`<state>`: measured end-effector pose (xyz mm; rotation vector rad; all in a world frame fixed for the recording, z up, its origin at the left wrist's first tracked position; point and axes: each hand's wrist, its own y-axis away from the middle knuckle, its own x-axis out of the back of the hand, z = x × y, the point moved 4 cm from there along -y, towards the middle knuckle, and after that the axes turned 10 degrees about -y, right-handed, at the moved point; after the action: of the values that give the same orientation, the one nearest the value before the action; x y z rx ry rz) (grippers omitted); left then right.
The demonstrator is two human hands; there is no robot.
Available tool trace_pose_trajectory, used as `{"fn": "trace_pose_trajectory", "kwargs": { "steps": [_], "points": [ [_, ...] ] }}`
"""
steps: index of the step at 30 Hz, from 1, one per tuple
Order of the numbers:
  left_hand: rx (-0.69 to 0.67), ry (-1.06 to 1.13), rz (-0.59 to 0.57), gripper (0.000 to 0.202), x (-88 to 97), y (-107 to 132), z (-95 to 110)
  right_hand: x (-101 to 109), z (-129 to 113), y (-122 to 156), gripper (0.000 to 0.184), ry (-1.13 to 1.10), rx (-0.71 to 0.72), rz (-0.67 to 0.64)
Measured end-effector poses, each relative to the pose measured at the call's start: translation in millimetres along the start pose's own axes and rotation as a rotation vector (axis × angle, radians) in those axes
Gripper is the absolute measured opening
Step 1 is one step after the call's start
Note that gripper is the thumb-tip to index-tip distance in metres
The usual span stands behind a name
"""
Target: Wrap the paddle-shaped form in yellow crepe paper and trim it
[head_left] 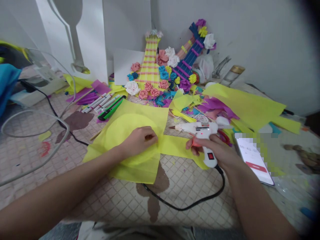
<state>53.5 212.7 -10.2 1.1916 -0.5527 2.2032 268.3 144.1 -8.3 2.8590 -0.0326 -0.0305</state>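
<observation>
A white hot glue gun (206, 130) is in my right hand (216, 150), fingers wrapped round its handle. Its nozzle points left, above the table. A red switch on the handle faces me, and a black cord loops from its base. My left hand (141, 141) rests on a sheet of yellow crepe paper (147, 173), its curled fingers closed on the paper near the right edge of a round shape. That round yellow shape (120, 133) shows under or in the sheet; which one I cannot tell. A yellow paper strip (177, 146) runs right from the sheet, below the glue gun.
Behind stand a yellow paper guitar (151, 63) and a blue one (188, 58), decorated with paper flowers. A green cutter (112, 108) lies beside white markers (100, 102). Paper scraps (217, 106) spread behind the glue gun. A phone (253, 160) lies right; a white cable (62, 143) loops left.
</observation>
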Motion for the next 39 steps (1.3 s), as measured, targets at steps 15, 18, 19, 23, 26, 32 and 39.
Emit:
{"fn": "trace_pose_trajectory", "kwargs": {
  "steps": [15,18,19,23,26,32,39],
  "points": [
    [-0.047,-0.242,-0.002,0.034,-6.2,6,12,7,-7,-5,0.019,-0.108,0.052,0.079],
    [-0.018,-0.363,0.012,0.043,-10.3,8,18,5,-9,-3,0.018,-0.133,0.056,0.073],
    [-0.028,-0.378,0.009,0.041,-11.3,9,19,4,-10,-3,0.018,-0.139,0.06,0.07],
    [-0.074,-0.277,-0.024,0.021,-10.0,10,16,2,-11,-1,0.017,-0.131,0.076,0.08],
    [-0.071,-0.19,-0.031,0.011,-7.0,10,11,2,-11,-1,0.016,-0.142,0.083,0.079],
    [-0.061,-0.161,-0.018,0.009,-8.1,9,9,3,-10,-2,0.016,-0.133,0.085,0.083],
    [-0.019,-0.223,0.02,0.016,-10.4,7,13,2,-12,0,0.017,-0.136,0.091,0.068]
  ]
}}
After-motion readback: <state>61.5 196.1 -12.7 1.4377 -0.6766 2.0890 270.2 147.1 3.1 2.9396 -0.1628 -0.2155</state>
